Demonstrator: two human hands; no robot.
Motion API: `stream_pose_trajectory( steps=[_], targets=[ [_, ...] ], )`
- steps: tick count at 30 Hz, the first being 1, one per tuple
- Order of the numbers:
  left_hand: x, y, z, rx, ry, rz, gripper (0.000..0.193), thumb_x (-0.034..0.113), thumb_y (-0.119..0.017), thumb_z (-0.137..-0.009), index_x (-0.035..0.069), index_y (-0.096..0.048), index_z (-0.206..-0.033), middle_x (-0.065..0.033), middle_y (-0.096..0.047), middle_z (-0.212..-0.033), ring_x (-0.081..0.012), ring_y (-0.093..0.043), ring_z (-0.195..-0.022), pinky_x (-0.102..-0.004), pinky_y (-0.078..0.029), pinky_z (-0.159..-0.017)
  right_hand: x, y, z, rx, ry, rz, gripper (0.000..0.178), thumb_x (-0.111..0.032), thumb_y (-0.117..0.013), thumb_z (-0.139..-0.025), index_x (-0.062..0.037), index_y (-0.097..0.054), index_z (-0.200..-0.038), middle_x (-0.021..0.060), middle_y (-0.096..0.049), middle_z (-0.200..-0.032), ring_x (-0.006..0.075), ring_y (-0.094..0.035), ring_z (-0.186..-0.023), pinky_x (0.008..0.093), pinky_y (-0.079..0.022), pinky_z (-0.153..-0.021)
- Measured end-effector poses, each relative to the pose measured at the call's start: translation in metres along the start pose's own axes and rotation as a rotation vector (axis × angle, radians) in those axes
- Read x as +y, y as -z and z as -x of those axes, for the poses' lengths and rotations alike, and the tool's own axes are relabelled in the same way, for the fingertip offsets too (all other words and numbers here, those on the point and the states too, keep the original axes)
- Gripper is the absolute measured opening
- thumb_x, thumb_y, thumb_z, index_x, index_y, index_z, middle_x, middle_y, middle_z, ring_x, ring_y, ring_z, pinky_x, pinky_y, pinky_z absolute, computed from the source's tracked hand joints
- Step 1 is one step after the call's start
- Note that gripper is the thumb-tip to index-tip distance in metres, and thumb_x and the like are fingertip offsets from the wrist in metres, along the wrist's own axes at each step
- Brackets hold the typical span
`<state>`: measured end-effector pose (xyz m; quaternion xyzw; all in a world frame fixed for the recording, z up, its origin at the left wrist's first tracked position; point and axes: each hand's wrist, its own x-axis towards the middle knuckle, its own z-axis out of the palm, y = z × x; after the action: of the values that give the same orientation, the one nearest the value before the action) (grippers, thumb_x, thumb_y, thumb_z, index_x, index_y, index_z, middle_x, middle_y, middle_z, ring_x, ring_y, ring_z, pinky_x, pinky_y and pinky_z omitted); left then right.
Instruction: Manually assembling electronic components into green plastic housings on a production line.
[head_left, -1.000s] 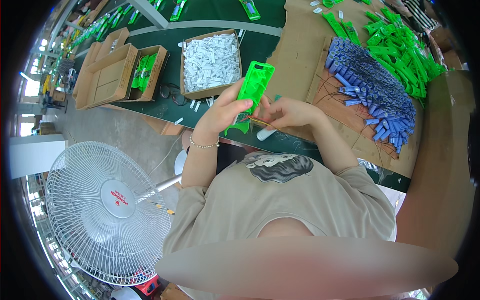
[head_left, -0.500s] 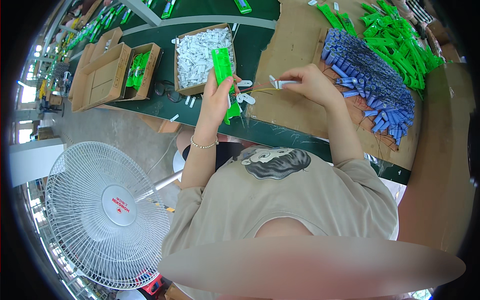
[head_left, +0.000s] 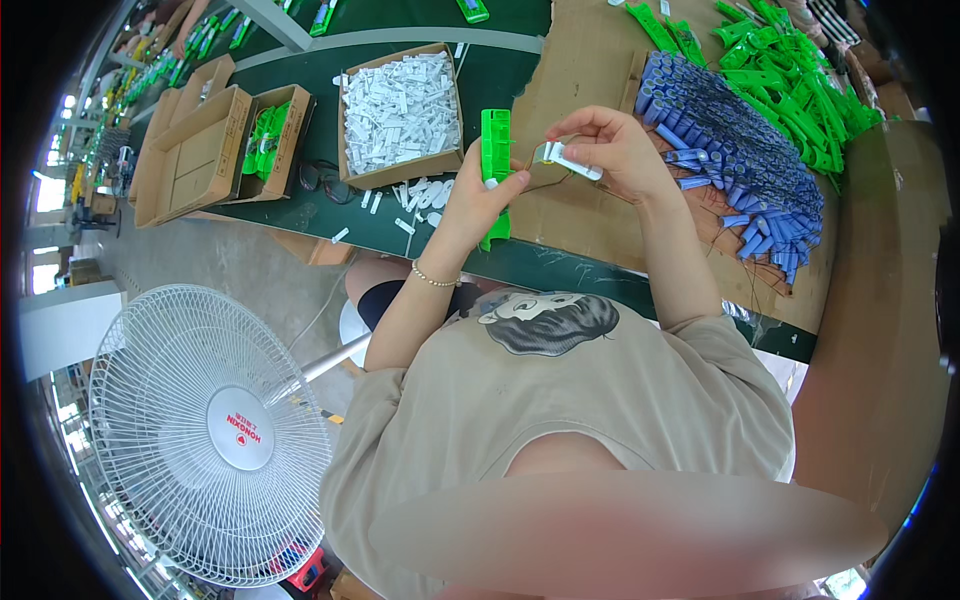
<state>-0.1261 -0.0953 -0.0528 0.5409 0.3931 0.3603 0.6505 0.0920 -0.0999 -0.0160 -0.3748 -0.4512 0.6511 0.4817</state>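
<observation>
Right of the white-piece box (head_left: 408, 172), your left hand (head_left: 484, 192) closes round 1 green case (head_left: 495, 143); your right hand (head_left: 622, 155) pinches 1 white part (head_left: 574, 163), not in it yet. Wires (head_left: 532, 158) show between them. Many blue tubes (head_left: 735, 150) are left farther right.

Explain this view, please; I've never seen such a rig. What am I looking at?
There's no machine: these are a person's bare hands, seen from a wide fisheye camera worn on the head and looking down, so straight edges bend. The left hand holds a long green casing; the right hand holds a small white part, with thin wires between them. On the dark green tabletop stands a cardboard box of white pieces. To the right lie blue cylinders and, beyond them, a heap of green casings.
</observation>
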Motion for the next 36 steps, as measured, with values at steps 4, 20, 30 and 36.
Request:
stream_pose_trajectory(
  steps=[4,20,30,36],
  targets=[
    [0.006,-0.010,0.001,0.069,-0.284,0.035,0.053,0.006,-0.066,-0.077,0.002,-0.042,-0.124,-0.0069,-0.060,-0.094,-0.0101,-0.057,-0.078,-0.0244,-0.047,-0.070,0.007,0.003,-0.001,-0.075,-0.021,-0.105,0.026,0.002,-0.067,-0.078,0.0013,-0.060,-0.103,0.0150,-0.066,-0.101,0.0188,-0.065,-0.091,0.0286,-0.053,-0.078],
    [0.010,0.015,-0.001,0.056,-0.195,-0.409,0.059,0.011,-0.067,-0.077,0.001,-0.042,-0.130,-0.0090,-0.061,-0.095,-0.0178,-0.060,-0.075,-0.0301,-0.049,-0.069,0.000,-0.003,-0.001,-0.072,-0.105,0.718,0.022,-0.006,-0.074,-0.074,-0.0002,-0.066,-0.094,0.0017,-0.066,-0.085,0.0073,-0.060,-0.081,0.0223,-0.047,-0.071],
    [0.018,0.017,-0.001,0.116,-0.020,-0.804,0.061,0.017,-0.066,-0.077,0.002,-0.040,-0.130,-0.0185,-0.062,-0.102,-0.0338,-0.064,-0.091,-0.0378,-0.050,-0.079,0.013,-0.009,-0.009,0.106,0.133,0.287,0.017,-0.009,-0.070,-0.080,0.0005,-0.068,-0.094,0.0064,-0.067,-0.086,0.0096,-0.061,-0.082,0.0226,-0.047,-0.074],
    [0.021,0.028,-0.006,0.100,-0.081,-0.060,0.054,0.013,-0.059,-0.084,0.005,-0.038,-0.133,-0.0137,-0.061,-0.106,-0.0200,-0.062,-0.079,-0.0335,-0.051,-0.069,0.026,-0.013,-0.010,0.242,0.282,0.342,0.014,-0.011,-0.067,-0.082,0.0014,-0.067,-0.089,0.0063,-0.063,-0.098,0.0114,-0.060,-0.084,0.0253,-0.047,-0.075]
  ],
)
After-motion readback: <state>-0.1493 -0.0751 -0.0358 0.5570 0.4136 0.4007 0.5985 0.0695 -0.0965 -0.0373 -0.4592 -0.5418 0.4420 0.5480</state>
